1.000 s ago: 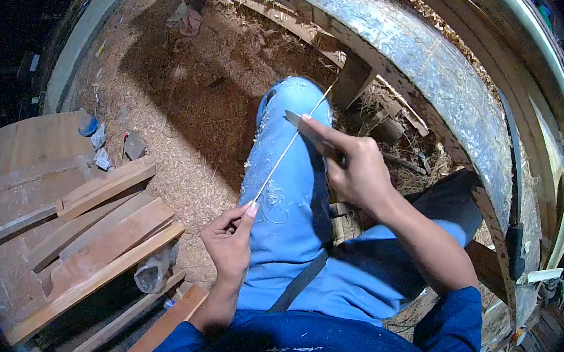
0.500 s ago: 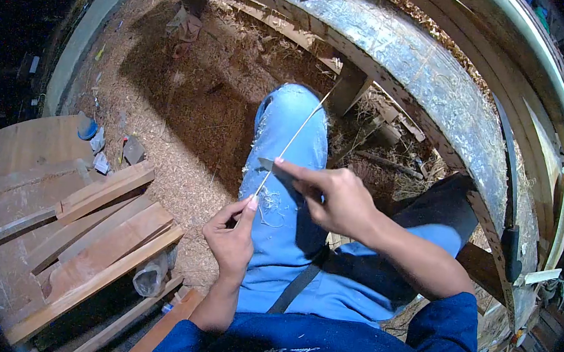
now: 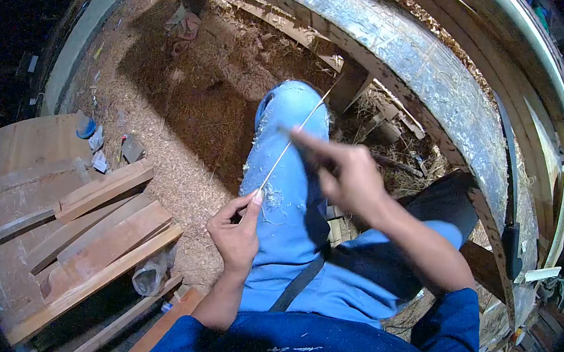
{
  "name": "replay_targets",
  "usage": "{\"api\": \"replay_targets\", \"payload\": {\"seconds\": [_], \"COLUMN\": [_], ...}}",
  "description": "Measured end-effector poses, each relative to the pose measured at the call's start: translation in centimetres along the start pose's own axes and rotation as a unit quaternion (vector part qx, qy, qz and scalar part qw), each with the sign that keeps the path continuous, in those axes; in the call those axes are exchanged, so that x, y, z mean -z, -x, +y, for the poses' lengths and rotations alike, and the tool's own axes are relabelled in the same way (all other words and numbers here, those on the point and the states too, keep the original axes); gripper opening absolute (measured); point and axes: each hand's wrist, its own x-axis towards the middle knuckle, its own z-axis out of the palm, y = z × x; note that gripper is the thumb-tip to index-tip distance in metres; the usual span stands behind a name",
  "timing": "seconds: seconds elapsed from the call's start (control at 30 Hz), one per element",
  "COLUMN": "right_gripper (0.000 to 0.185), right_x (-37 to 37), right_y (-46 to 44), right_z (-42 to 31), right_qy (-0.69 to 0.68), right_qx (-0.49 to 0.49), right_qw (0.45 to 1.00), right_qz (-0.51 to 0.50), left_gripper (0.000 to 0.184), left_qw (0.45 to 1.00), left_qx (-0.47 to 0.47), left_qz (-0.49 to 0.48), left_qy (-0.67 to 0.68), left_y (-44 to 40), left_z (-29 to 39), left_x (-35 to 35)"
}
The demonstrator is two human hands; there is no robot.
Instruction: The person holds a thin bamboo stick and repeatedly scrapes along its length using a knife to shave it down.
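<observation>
A thin pale strip of wood or bamboo (image 3: 276,167) slants across the thigh of blue, frayed jeans (image 3: 290,102). My left hand (image 3: 236,229) pinches its near end between thumb and fingertips. My right hand (image 3: 356,180), smeared by motion, is closed around a small knife (image 3: 284,130), its index finger stretched along it. Only a blurred bit of blade shows beside the strip; the handle is hidden in my fist. Whether the blade touches the strip I cannot tell. Fine curled shavings (image 3: 272,203) lie on the jeans near my left fingertips.
Wooden boards and offcuts (image 3: 109,241) are stacked at the left, with a clear plastic cup (image 3: 148,280) among them. A large curved, scuffed panel (image 3: 415,66) arches over the right side. Sawdust covers the floor (image 3: 146,108). A crumpled cloth (image 3: 186,25) lies further off.
My right hand and the knife have moved up and away along the strip, toward the knee. My left hand still pinches the near end and has shifted slightly.
</observation>
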Motion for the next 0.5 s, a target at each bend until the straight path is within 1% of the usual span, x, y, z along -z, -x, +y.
{"api": "replay_targets", "payload": {"seconds": [0.03, 0.07, 0.1, 0.17, 0.2, 0.23, 0.3, 0.33, 0.37, 0.43, 0.47, 0.5], "right_gripper": [0.072, 0.073, 0.075, 0.076, 0.075, 0.076, 0.078, 0.081, 0.081, 0.078, 0.075, 0.073], "right_x": [-0.5, -0.8, -1.2, -0.1, 0.4, 1.1, 0.9, -0.3, -1.0, -0.5, -0.3, 0.5], "right_y": [0.9, 1.7, 1.7, 0.4, -0.7, -1.3, 0.0, 0.8, 1.7, 1.4, 0.6, -0.2], "right_z": [-0.9, -1.8, -1.7, -0.6, 0.0, 0.3, -0.7, -0.8, -1.2, -1.4, -0.6, -0.3], "right_qy": [0.007, 0.022, 0.007, 0.001, -0.013, -0.004, -0.012, 0.013, 0.016, 0.014, -0.001, -0.001], "right_qx": [0.018, 0.030, 0.049, -0.012, 0.001, -0.048, -0.013, 0.005, 0.033, 0.028, 0.035, 0.006], "right_qw": [0.998, 0.996, 0.997, 0.999, 0.999, 0.999, 1.000, 0.998, 0.998, 0.997, 0.999, 1.000], "right_qz": [-0.051, -0.076, -0.058, -0.040, 0.035, 0.020, -0.023, -0.054, -0.060, -0.069, -0.010, 0.018], "left_gripper": [0.016, 0.016, 0.016, 0.016, 0.016, 0.016, 0.016, 0.016, 0.016, 0.017, 0.017, 0.017], "left_qw": [1.000, 1.000, 1.000, 1.000, 1.000, 1.000, 1.000, 1.000, 1.000, 0.999, 0.999, 1.000], "left_qx": [0.007, 0.006, 0.009, 0.012, 0.018, 0.024, 0.019, 0.015, 0.014, 0.036, 0.037, 0.017], "left_qz": [0.005, 0.006, 0.005, 0.005, 0.004, 0.002, 0.005, 0.010, 0.010, 0.000, 0.000, 0.001], "left_qy": [0.007, 0.009, 0.007, 0.000, -0.001, 0.000, -0.001, -0.003, -0.001, -0.014, -0.017, -0.007], "left_y": [0.0, -0.1, -0.1, -0.1, 0.1, 0.3, 0.2, 0.2, 0.1, 0.0, 0.0, 0.0], "left_z": [-0.1, 0.0, 0.1, 0.3, 0.3, 0.3, -0.1, -0.2, -0.1, 0.2, 0.1, 0.0], "left_x": [-0.1, -0.2, -0.2, 0.1, 0.1, 0.1, -0.1, -0.2, -0.2, 0.1, 0.1, 0.0]}}
